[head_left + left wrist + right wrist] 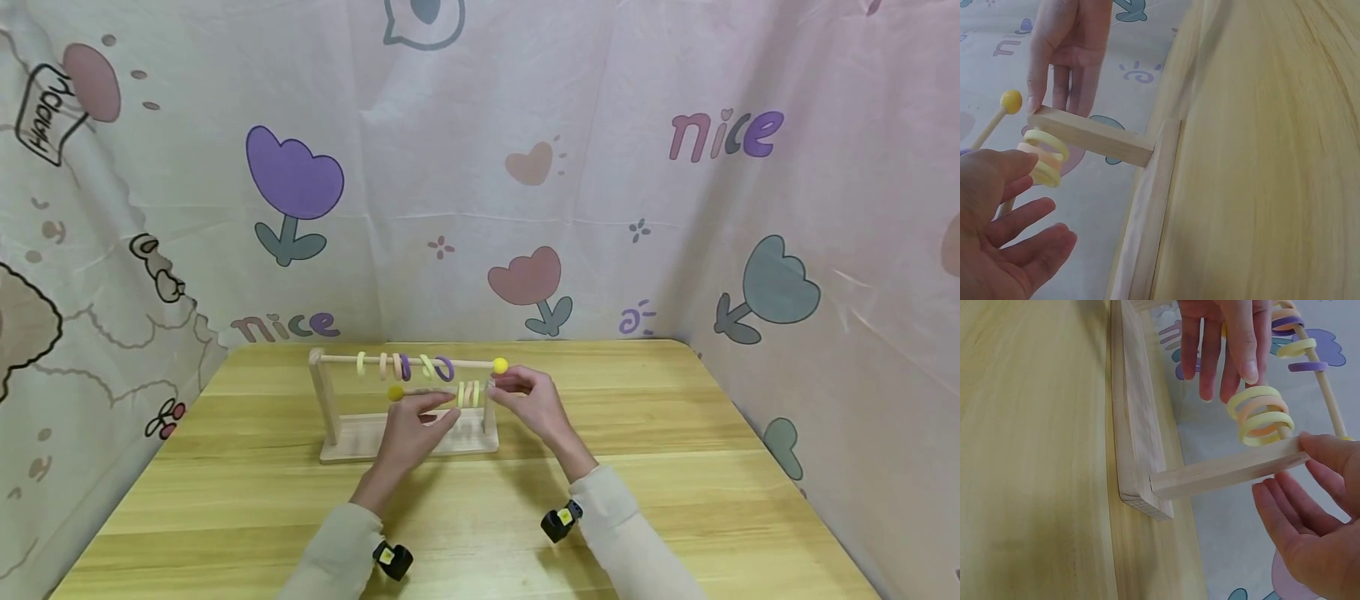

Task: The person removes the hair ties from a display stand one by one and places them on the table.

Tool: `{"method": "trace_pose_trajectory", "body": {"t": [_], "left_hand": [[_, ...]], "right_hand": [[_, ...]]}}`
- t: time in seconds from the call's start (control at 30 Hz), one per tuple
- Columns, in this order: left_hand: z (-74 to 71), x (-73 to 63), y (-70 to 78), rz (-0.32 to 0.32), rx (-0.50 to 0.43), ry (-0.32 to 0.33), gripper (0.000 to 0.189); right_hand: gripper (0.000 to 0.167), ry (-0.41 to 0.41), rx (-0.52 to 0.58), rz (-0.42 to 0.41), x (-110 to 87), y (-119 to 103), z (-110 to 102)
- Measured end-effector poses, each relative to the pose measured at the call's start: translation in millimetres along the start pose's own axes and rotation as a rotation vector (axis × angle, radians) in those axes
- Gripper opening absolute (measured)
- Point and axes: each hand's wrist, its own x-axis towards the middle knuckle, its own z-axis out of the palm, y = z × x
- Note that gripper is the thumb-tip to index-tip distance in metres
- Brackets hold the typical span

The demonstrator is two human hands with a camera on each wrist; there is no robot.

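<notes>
On the table stands a wooden rack with a flat base [356, 435], a tall left post [327, 404] and a shorter right post [1097, 137]. Its upper rod carries yellow, peach and purple rings [406, 367] and ends in a yellow ball [500, 366]. Yellow and peach rings [470, 394] sit bunched on the lower rod, beside the short post. My left hand [411, 429] is at this rod with fingers extended, fingertips by the rings; any contact is hard to make out. My right hand [536, 406] pinches the short post's top end between thumb and fingers.
The rack rests on a wooden table [660, 433], toward its far side. A patterned cloth [600, 183] hangs behind the table and along both sides. The lower rod's yellow ball [395, 393] lies just beyond my left hand.
</notes>
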Motion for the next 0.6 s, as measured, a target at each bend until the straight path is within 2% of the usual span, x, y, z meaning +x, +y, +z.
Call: {"method": "trace_pose_trajectory", "body": {"t": [0.6], "left_hand": [[10.4, 4.5, -2.9, -0.029, -0.043, 0.051, 0.019]], "right_hand": [[0.024, -0.005, 0.024, -0.045, 1.7, 5.6, 2.1]]}}
